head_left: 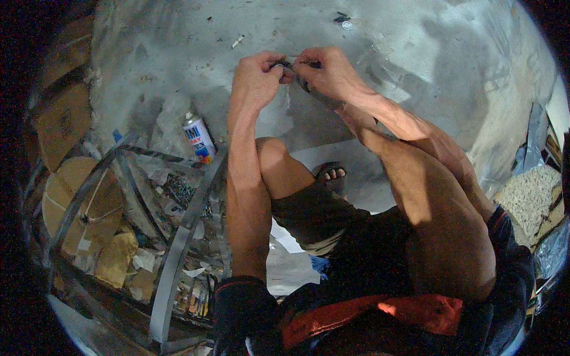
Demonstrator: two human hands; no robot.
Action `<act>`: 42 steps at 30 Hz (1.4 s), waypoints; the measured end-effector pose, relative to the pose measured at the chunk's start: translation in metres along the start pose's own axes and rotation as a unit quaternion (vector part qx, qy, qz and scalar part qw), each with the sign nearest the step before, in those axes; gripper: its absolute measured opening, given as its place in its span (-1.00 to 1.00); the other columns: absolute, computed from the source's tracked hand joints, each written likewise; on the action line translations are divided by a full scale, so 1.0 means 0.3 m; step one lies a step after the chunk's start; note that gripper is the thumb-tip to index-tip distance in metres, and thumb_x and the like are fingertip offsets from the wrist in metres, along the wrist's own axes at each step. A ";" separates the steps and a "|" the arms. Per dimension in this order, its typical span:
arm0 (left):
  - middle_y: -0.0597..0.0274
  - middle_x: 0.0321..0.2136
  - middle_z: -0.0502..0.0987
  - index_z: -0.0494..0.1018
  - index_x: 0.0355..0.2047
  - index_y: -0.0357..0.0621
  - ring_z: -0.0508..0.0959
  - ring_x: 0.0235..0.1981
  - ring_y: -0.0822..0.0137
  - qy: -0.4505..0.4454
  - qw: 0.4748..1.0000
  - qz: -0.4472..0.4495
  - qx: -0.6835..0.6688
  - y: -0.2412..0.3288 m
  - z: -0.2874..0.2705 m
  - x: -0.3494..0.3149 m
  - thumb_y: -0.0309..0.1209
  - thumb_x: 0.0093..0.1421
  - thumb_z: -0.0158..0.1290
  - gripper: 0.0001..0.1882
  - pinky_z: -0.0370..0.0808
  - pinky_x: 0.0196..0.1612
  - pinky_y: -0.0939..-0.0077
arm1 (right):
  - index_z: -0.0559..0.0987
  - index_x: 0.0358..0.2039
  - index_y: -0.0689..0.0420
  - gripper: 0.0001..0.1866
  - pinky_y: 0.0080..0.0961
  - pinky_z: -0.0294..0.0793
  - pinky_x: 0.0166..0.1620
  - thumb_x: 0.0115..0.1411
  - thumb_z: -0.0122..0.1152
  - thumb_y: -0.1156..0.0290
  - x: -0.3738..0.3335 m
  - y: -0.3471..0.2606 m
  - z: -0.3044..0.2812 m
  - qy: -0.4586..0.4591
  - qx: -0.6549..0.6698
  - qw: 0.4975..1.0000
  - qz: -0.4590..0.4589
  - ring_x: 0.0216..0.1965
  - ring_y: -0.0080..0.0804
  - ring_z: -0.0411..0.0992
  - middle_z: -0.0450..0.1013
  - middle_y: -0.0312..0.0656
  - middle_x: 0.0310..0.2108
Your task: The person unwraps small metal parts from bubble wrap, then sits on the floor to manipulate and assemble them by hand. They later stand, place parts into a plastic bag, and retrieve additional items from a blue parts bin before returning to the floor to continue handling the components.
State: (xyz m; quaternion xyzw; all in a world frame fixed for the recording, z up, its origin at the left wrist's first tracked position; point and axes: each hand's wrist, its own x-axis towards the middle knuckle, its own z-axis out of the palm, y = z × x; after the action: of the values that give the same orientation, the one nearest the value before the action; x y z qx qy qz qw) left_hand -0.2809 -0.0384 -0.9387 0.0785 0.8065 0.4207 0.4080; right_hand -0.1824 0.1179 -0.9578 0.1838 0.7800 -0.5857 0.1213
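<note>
Both my hands meet over the grey floor at the top middle, fingers bent and closed. My left hand [256,78] pinches a small dark piece [281,64], too small and shaded to name. Close beside it, my right hand [328,72] is closed in a pinch with its fingertips next to the piece. What the right fingers hold, if anything, is hidden by the hand. My right forearm runs along my raised right knee. On the floor to the left of my left forearm, a spray can [199,139] in white, blue and red stands tilted in view.
A metal frame [172,261] of flat bars stands at the left over scraps and small hardware. Beyond it are a round cardboard disc [71,202] and cardboard boxes [62,121]. A small white stick [238,41] lies on the floor. Plastic bags [552,258] sit at the right edge.
</note>
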 end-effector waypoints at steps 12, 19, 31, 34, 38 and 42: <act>-0.07 -0.25 0.65 0.51 -0.06 -0.45 0.69 -0.27 0.20 0.003 0.999 -0.026 -0.020 0.013 0.000 0.001 -0.67 0.17 -0.04 -0.68 0.64 -0.18 0.42 | 0.64 -0.27 0.26 -0.79 -0.48 0.47 -0.32 0.22 0.23 0.36 0.002 0.016 0.000 -0.009 -0.003 1.000 0.008 -0.41 -0.56 0.45 0.56 -0.18 -0.49; -0.07 -0.29 0.64 0.48 -0.08 -0.45 0.69 -0.31 0.16 -0.027 0.997 -0.022 -0.065 0.008 0.003 0.002 -0.68 0.24 -0.07 -0.74 0.69 -0.28 0.38 | 0.64 -0.25 0.27 -0.76 -0.44 0.50 -0.26 0.23 0.24 0.34 0.004 0.018 -0.001 -0.006 -0.018 1.000 -0.007 -0.38 -0.52 0.47 0.58 -0.13 -0.45; 0.00 -0.37 0.66 0.51 -0.14 -0.38 0.69 -0.44 0.23 -0.011 0.999 -0.004 0.048 -0.007 0.023 0.010 -0.62 0.24 -0.03 -0.79 0.65 -0.41 0.36 | 0.65 -0.38 0.21 -0.79 -0.24 0.49 -0.37 0.13 0.24 0.31 0.006 0.028 0.008 0.026 -0.012 0.999 -0.040 -0.53 -0.25 0.50 0.53 0.02 -0.54; -0.04 -0.41 0.65 0.56 -0.20 -0.34 0.68 -0.42 0.15 0.003 0.992 0.073 0.105 -0.024 0.025 0.016 -0.61 0.16 -0.01 -0.77 0.61 -0.29 0.30 | 0.65 -0.38 0.22 -0.78 -0.22 0.48 -0.37 0.13 0.22 0.31 0.009 0.040 0.012 0.044 -0.007 0.998 -0.039 -0.52 -0.20 0.51 0.53 0.05 -0.52; -0.10 -0.45 0.63 0.62 -0.28 -0.28 0.66 -0.40 0.03 0.023 0.981 0.117 0.153 -0.039 0.021 0.016 -0.58 0.07 0.04 -0.78 0.55 -0.22 0.24 | 0.64 -0.38 0.24 -0.77 -0.18 0.49 -0.35 0.13 0.22 0.31 0.010 0.046 0.009 0.047 -0.016 0.998 -0.049 -0.49 -0.06 0.53 0.53 0.11 -0.49; -0.15 -0.46 0.60 0.62 -0.32 -0.29 0.64 -0.44 0.01 0.047 0.971 0.120 0.201 -0.037 0.013 0.010 -0.53 0.07 0.06 -0.80 0.53 -0.27 0.23 | 0.63 -0.38 0.25 -0.77 -0.15 0.49 -0.33 0.13 0.21 0.32 0.016 0.042 0.006 0.051 -0.034 0.997 -0.055 -0.44 0.03 0.54 0.53 0.14 -0.46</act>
State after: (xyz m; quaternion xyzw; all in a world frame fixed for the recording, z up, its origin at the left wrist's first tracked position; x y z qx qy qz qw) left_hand -0.2777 -0.0415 -0.9500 0.2351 0.8775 0.2992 0.2920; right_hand -0.1816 0.1199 -0.9713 0.1663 0.8134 -0.5547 0.0557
